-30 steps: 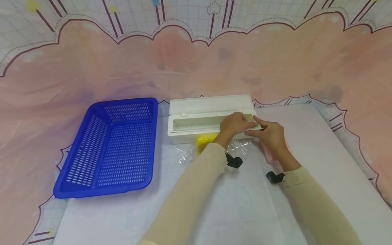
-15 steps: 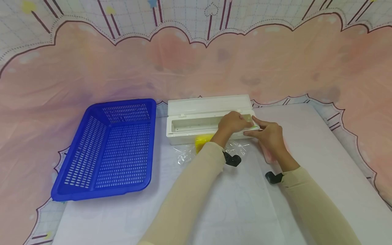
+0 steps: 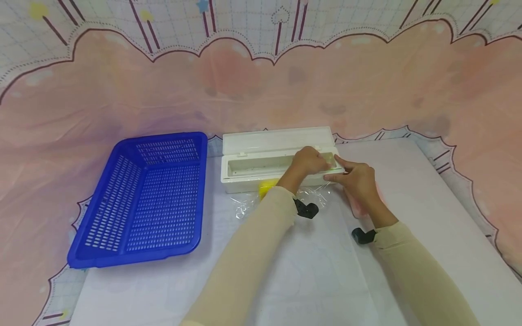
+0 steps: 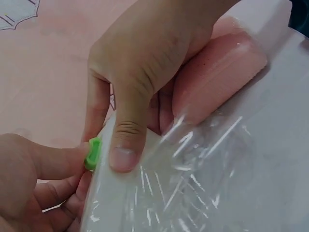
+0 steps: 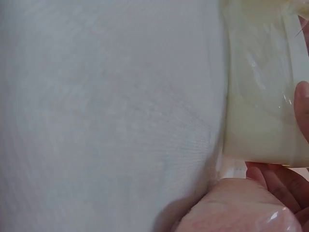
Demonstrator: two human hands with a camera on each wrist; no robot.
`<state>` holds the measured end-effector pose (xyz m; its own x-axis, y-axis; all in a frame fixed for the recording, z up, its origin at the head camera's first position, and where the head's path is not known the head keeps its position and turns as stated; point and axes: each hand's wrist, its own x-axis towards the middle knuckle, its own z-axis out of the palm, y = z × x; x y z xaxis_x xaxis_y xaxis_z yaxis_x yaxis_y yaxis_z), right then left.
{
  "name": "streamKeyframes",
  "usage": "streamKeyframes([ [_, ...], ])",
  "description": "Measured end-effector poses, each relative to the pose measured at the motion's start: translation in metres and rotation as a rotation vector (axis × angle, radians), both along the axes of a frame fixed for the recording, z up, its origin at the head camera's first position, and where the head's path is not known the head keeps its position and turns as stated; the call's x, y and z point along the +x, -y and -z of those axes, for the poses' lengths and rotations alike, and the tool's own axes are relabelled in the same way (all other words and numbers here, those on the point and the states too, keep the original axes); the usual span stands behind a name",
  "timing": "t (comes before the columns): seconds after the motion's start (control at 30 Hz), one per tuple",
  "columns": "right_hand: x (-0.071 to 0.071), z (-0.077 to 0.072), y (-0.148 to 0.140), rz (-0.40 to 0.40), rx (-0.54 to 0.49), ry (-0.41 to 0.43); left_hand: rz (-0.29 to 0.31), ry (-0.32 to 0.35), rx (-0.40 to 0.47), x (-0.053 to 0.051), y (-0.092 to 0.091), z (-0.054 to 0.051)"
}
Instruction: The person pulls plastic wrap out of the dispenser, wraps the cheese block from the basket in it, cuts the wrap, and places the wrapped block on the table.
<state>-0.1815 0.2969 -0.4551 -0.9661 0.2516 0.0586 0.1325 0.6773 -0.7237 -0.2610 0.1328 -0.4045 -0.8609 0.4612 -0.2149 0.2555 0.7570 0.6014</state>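
A long white plastic box (image 3: 244, 184) lies on the table with its lid raised. Clear film stretches over its front edge and down to the tabletop. My left hand (image 3: 307, 160) is over the box's right half, its finger and thumb pinching a small green slider (image 4: 92, 153) on the edge. With thumb in front and fingers behind, my right hand (image 3: 359, 181) grips the box's right end. A yellow block (image 3: 267, 186) in front of the box is partly hidden by my left arm. Beside my right wrist lies a rounded pink object (image 4: 219, 72), partly covered by the hand.
A blue perforated basket (image 3: 195, 235) stands left of the box. Crumpled clear film (image 3: 244, 203) spreads in front of the box on the white tabletop (image 3: 318, 280). A patterned cloth (image 3: 261, 99) rises behind the table.
My left hand has slid a little to the left along the box with the green slider. My right hand stays on the box's right end.
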Motion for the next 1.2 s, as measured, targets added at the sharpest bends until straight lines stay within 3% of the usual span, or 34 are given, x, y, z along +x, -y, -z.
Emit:
streamKeyframes([
  [0.27,0.000,-0.004,0.000,0.013,0.009,0.034,0.035,0.126,0.092,-0.006,0.013,-0.004],
  [0.47,0.003,-0.005,-0.002,0.011,0.001,0.046,0.061,0.159,0.186,-0.006,0.020,0.005],
  [0.6,0.003,-0.004,-0.003,0.008,0.008,0.027,0.053,0.119,0.208,-0.002,0.020,0.014],
  [0.7,0.003,-0.004,-0.003,0.002,0.002,0.013,0.023,0.058,0.151,0.002,0.016,0.016],
  [0.8,0.002,-0.003,-0.002,-0.001,-0.033,0.024,-0.062,0.024,0.012,0.008,0.012,0.011],
  [0.97,0.001,-0.002,-0.001,0.002,-0.046,0.040,-0.205,0.099,-0.205,0.016,0.010,0.003],
  [1.03,0.001,-0.001,-0.001,0.006,-0.041,0.038,-0.205,0.145,-0.225,0.017,0.012,0.001],
  [1.2,0.000,0.000,-0.001,0.008,-0.046,0.039,-0.110,0.257,-0.234,0.011,0.020,-0.005],
])
